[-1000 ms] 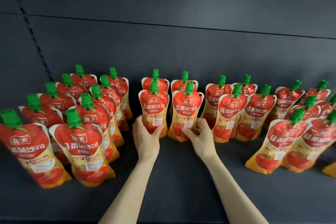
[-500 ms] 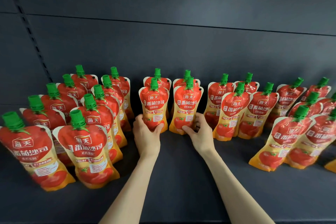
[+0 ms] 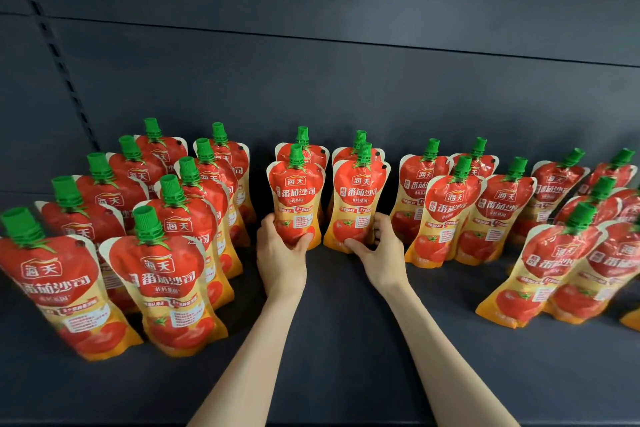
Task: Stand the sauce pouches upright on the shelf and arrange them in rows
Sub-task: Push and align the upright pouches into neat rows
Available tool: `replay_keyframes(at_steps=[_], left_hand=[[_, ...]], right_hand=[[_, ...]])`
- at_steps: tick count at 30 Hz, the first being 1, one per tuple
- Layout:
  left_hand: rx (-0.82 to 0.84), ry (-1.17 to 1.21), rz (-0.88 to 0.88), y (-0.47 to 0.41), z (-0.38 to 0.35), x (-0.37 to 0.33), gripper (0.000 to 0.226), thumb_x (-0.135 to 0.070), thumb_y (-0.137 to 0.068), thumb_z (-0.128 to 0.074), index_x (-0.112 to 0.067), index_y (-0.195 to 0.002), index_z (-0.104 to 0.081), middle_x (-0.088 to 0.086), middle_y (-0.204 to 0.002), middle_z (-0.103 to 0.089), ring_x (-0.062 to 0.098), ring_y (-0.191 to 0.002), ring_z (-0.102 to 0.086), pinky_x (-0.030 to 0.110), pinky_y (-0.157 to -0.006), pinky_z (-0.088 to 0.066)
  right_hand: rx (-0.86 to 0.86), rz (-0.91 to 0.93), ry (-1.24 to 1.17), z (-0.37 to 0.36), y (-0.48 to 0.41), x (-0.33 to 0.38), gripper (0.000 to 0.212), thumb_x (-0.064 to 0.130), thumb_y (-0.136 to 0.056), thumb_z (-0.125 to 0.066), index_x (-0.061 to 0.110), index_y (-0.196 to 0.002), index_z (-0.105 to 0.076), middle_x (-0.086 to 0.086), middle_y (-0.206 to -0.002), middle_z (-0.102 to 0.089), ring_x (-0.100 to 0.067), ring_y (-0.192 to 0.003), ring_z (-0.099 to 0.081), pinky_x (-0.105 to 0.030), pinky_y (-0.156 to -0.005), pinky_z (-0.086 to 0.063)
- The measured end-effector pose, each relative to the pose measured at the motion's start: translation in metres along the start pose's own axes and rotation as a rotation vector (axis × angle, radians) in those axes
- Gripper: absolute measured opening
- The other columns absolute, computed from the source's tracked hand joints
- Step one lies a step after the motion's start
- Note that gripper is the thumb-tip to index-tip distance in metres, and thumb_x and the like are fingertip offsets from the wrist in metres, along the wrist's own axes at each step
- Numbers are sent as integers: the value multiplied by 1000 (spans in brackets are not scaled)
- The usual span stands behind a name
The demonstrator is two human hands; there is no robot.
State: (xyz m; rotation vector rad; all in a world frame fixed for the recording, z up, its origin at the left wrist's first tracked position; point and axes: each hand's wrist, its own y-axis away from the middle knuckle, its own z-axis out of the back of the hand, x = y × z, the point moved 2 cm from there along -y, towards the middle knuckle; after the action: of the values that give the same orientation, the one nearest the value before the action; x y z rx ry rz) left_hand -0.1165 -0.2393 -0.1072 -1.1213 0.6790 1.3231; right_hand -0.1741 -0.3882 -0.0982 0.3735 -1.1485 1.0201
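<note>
left hand (image 3: 281, 248): curled round the base of the left pouch (image 3: 295, 204), thumb on its front.
right hand (image 3: 379, 248): same grip on the base of the right pouch (image 3: 356, 206).
position: both upright at the middle of the shelf (image 3: 329, 357), each just in front of a back-row pouch (image 3: 304, 149).
step: looks like I'm squaring the pair into columns.
how: push low, keep bases flat, line up with the ones behind, release gently so neither tips.
</note>
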Motion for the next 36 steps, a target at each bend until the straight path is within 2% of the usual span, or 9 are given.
replay_keyframes(at_steps=[29,36], left_hand=[[18,-17,16,0,2,-2,68,-27,-76,-75,-11,-132,-39,11,-132,-49,28,-123,-48,45,-98,-44],[43,5,41,13,9,-7,76,-29,-78,-74,-10,-138,-31,12,-138,-42,27,-128,-43,41,-101,-41]], right_hand=[[-2,-12,11,0,-1,-4,55,14,-83,-70,12,-129,-41,-6,-129,-56,-19,-121,-52,-24,-94,-41],[-41,-17,30,2,10,-4,64,19,-81,-72,16,-135,-37,-2,-135,-50,-17,-125,-47,-25,-99,-40]])
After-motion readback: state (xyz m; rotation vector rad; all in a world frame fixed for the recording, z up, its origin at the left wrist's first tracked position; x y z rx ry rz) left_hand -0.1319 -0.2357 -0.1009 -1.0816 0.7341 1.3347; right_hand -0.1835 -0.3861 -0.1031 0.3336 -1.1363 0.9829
